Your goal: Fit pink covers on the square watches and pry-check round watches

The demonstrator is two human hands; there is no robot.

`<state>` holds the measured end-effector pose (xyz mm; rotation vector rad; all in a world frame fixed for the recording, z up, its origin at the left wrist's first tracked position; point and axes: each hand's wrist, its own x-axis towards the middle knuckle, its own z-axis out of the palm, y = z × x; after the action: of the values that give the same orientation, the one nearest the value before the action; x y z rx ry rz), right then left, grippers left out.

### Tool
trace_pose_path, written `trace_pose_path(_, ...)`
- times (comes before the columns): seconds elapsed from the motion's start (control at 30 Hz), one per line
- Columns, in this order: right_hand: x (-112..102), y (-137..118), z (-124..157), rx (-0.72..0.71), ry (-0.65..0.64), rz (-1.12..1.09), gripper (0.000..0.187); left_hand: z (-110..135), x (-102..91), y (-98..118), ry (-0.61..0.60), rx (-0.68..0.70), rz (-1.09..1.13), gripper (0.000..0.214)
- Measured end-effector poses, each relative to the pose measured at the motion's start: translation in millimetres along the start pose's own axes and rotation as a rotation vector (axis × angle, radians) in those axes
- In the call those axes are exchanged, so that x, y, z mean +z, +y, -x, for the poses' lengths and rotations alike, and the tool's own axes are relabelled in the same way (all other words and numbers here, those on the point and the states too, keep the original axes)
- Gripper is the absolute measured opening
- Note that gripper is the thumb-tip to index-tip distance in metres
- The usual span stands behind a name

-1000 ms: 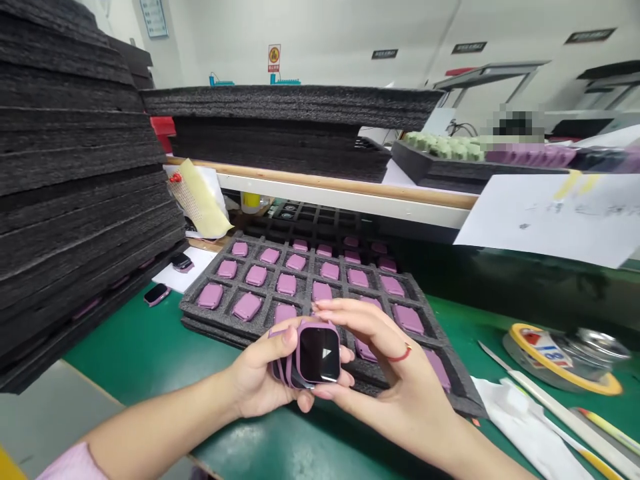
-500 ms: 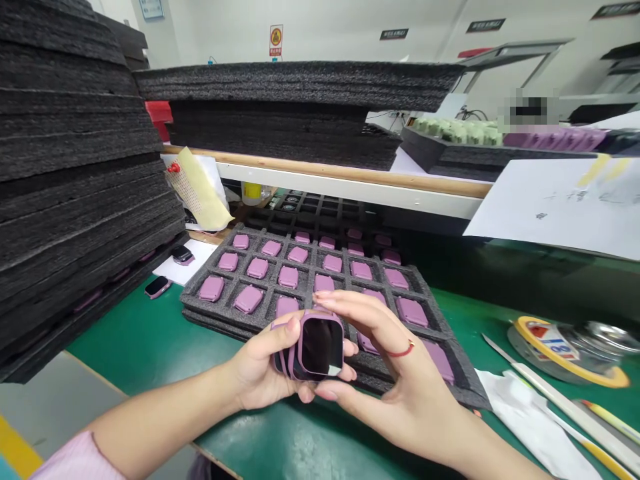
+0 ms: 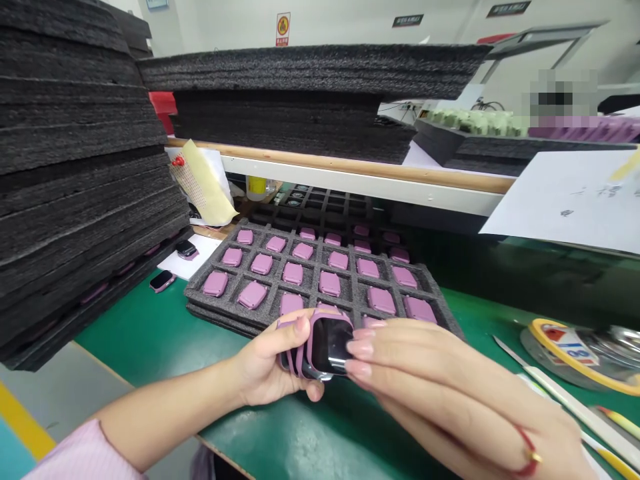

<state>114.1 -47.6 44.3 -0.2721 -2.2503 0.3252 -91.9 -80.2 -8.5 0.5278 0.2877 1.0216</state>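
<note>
Purple watches point(image 3: 320, 347), a little stack of them, are held just above the green mat point(image 3: 145, 333), right at the near edge of a grey foam tray point(image 3: 200, 308) full of more. Left hand point(image 3: 267, 367) is clamped round the stack. Right hand point(image 3: 440, 393) has its fingers flat against the front one's glossy black screen, can't tell if it's gripping. Black foam sheets point(image 3: 75, 167) are piled up on the left.
</note>
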Motion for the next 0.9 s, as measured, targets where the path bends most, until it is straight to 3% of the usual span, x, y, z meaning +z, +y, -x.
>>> trace_pose_path(0.13,6,-4,11,0.058,0.013,-0.026,0.038,1,3.2,1,0.033,-0.015,-0.019,0.044)
trace_pose_path(0.27,10,-2,5,-0.057,-0.041,0.102,0.025,2,3.4,0,0.058,0.009,-0.024,0.046)
trace_pose_path(0.37,15,0,-5,-0.106,0.018,0.224,0.027,2,2.8,-2,0.093,0.050,-0.051,0.047)
trace_pose_path(0.5,28,2,-9,0.095,0.027,0.134,0.046,0,3.6,-5,0.128,0.067,-0.142,0.046)
trace_pose_path(0.67,31,6,-6,0.280,0.052,-0.102,0.047,-1,6.4,-6,0.239,0.037,-0.149,0.050)
trace_pose_path(0.77,28,8,-6,0.312,0.068,-0.099,0.051,-1,6.6,-4,0.157,0.005,-0.133,0.057)
trace_pose_path(0.9,29,11,-7,0.252,0.048,-0.047,0.053,-1,4.6,-2,0.073,0.016,-0.060,0.053)
